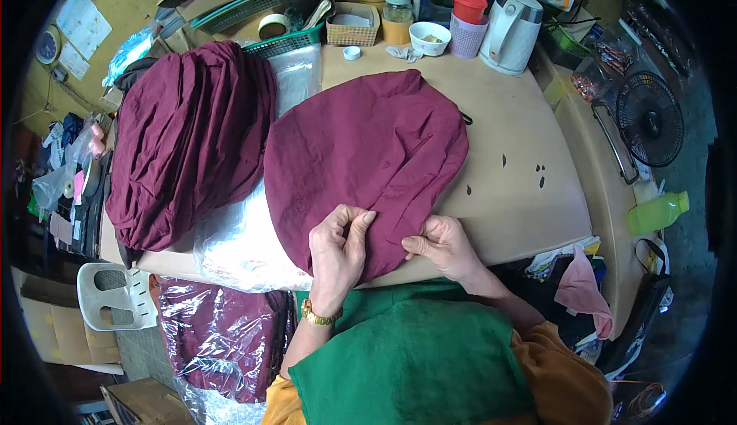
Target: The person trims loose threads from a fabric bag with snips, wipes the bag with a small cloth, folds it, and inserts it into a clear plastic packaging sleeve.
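Note:
A rounded maroon fabric piece [349,145] lies spread on the table in front of me, creased on its right half. A small black tab or cord end [466,119] sticks out at its right edge. My left hand [338,244], with a gold watch at the wrist, is closed on the cloth near its lower edge, thumb on top. At the lower right edge my right hand [445,250] pinches the same cloth between thumb and fingers. The fingers under the fabric are partly hidden. To the left rests a large heap of maroon fabric [188,145].
Clear plastic sheets [246,244] lie under and beside the cloth. Along the back stand a white kettle [510,31], a red-lidded container [469,29], a bowl [430,39] and a basket [353,26]. A plastic-wrapped maroon bundle [223,340] sits below the table's front edge.

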The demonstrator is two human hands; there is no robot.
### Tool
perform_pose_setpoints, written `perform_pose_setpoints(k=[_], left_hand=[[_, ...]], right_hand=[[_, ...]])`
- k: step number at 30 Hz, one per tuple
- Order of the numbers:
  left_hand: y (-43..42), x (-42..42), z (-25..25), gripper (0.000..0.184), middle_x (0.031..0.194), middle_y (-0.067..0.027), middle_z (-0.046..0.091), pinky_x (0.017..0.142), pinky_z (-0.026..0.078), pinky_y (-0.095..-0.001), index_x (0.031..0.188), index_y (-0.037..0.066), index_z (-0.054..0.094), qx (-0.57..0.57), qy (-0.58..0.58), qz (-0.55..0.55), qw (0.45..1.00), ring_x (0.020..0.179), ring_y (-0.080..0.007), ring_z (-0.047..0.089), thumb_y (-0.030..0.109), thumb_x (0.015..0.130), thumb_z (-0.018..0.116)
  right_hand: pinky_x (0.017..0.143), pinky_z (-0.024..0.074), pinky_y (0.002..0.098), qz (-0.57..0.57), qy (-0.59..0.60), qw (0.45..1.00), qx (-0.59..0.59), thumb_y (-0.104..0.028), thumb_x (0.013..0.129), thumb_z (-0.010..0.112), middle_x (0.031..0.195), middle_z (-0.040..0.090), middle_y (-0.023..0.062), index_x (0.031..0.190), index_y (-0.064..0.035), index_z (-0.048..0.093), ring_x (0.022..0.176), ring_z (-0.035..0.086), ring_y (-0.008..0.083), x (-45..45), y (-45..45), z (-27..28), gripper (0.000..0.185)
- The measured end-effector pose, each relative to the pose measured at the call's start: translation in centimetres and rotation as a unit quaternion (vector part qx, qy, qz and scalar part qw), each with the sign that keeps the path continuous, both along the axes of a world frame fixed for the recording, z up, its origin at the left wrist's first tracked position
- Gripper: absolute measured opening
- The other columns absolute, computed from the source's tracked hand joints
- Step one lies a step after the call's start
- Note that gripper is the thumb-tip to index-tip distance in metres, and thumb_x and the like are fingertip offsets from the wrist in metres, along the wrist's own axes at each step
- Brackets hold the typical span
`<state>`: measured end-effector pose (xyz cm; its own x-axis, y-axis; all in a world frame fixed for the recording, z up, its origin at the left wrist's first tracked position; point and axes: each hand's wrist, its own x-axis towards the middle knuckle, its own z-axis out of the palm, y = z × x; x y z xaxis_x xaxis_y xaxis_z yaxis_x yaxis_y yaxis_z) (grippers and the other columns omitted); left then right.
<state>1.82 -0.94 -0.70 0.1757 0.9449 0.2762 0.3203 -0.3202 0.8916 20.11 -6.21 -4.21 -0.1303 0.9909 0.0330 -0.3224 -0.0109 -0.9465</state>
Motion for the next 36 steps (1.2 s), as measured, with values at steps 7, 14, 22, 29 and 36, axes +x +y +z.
perform_pose_setpoints(k=[7, 14, 22, 29, 36], left_hand=[[-0.2, 0.6, -1.7, 0.016, 0.072, -0.0027, 0.06, 0.064, 0.044, -0.0234, 0.087, -0.002, 0.061, 0.007, -0.076, -0.009, 0.997, 0.068, -0.0064, 0.051, 0.01, 0.098, 0.061], [-0.6, 0.8, -2.2, 0.016, 0.079, 0.0011, 0.06, 0.07, 0.043, -0.0211, 0.089, -0.002, 0.061, -0.039, -0.176, -0.038, 0.983, 0.075, -0.005, 0.05, 0.01, 0.099, 0.06], [-0.6, 0.8, -2.3, 0.014, 0.078, -0.0004, 0.062, 0.07, 0.044, -0.0215, 0.089, -0.002, 0.061, 0.003, -0.14, -0.049, 0.989, 0.074, -0.0064, 0.052, 0.009, 0.098, 0.061], [-0.8, -0.8, 0.0, 0.012, 0.075, -0.0124, 0.068, 0.063, 0.051, -0.0276, 0.089, -0.001, 0.063, 0.028, 0.032, -0.142, 0.989, 0.066, -0.0132, 0.065, 0.009, 0.092, 0.068], [-1.1, -2.4, 2.0, 0.022, 0.072, -0.0125, 0.069, 0.057, 0.05, -0.0312, 0.081, 0.0, 0.071, 0.025, 0.165, -0.173, 0.971, 0.06, -0.0211, 0.066, 0.02, 0.078, 0.08]], right_hand=[[0.06, 0.0467, 0.0223, -0.066, -0.112, 0.991, 0.004, -0.017, 0.097, 0.063, 0.072, 0.058, -0.0009, 0.079, -0.0042, 0.058, 0.064, 0.053, 0.0059, -0.2, -0.8, 0.2, 0.023], [0.06, 0.0453, 0.0227, -0.078, 0.01, 0.995, -0.069, -0.021, 0.099, 0.06, 0.073, 0.058, -0.0013, 0.079, -0.0042, 0.058, 0.064, 0.052, 0.0058, -0.7, -0.7, 0.1, 0.027], [0.07, 0.0427, 0.0209, -0.146, 0.089, 0.985, -0.016, -0.021, 0.099, 0.061, 0.081, 0.059, -0.0062, 0.094, -0.0032, 0.068, 0.077, 0.05, 0.0012, -0.4, 2.1, -0.8, 0.019], [0.087, 0.0508, 0.0336, -0.234, 0.219, 0.939, -0.129, -0.022, 0.092, 0.069, 0.112, 0.066, 0.0062, 0.118, -0.0001, 0.061, 0.096, 0.063, 0.0159, 2.3, 4.2, 0.6, 0.035], [0.093, 0.0444, 0.0348, -0.572, -0.168, 0.796, 0.103, -0.02, 0.096, 0.063, 0.102, 0.059, 0.0045, 0.112, -0.0042, 0.057, 0.103, 0.056, 0.0193, 7.0, 3.2, 0.4, 0.023]])
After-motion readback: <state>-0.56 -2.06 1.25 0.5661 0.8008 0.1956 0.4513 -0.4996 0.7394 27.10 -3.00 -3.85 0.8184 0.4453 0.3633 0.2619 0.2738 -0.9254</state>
